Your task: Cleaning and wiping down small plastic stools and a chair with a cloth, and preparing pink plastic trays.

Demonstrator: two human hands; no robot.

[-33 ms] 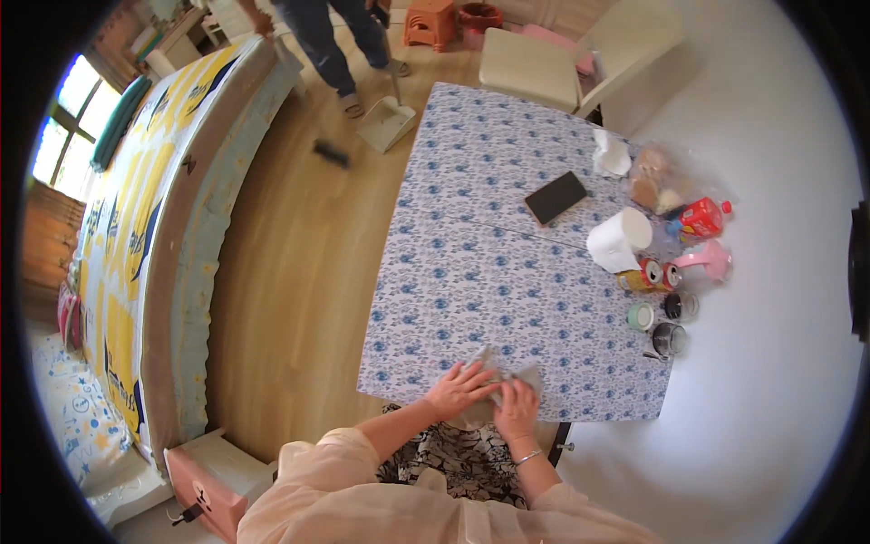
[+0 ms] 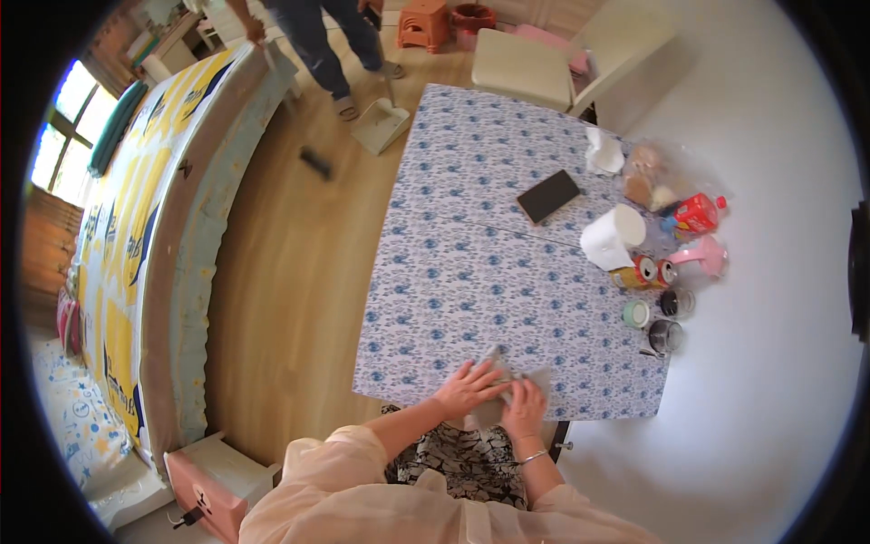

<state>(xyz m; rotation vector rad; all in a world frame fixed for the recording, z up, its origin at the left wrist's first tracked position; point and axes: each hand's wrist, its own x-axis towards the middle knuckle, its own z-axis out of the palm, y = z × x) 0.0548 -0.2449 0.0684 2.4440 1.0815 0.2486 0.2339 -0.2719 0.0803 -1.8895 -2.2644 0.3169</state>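
Note:
A grey cloth [image 2: 536, 374] lies bunched at the near edge of the table [image 2: 435, 308], which has a blue-flowered cover. My left hand [image 2: 468, 390] rests on the cloth, palm down, its fingers stretched out and spread. Close beside it, my right hand [image 2: 524, 408] has its fingers bent and pressed together on the cloth, gripping a fold. A bracelet circles my right wrist. The cloth's lower part shows between my hands; what lies beneath my palms is hidden.
Along the table's right side stand a paper roll [image 2: 609, 239], cans [image 2: 645, 270], a red-labelled bottle [image 2: 696, 214] and jars [image 2: 664, 335]. A dark phone [image 2: 548, 197] lies farther in. Beyond the table, a person [image 2: 317, 41] holds a dustpan [image 2: 381, 125] near a blurred broom head [image 2: 315, 163].
My hands and the cloth have shifted slightly to the right along the table edge. The broom head has moved left and nearer. The whole view has shifted a little.

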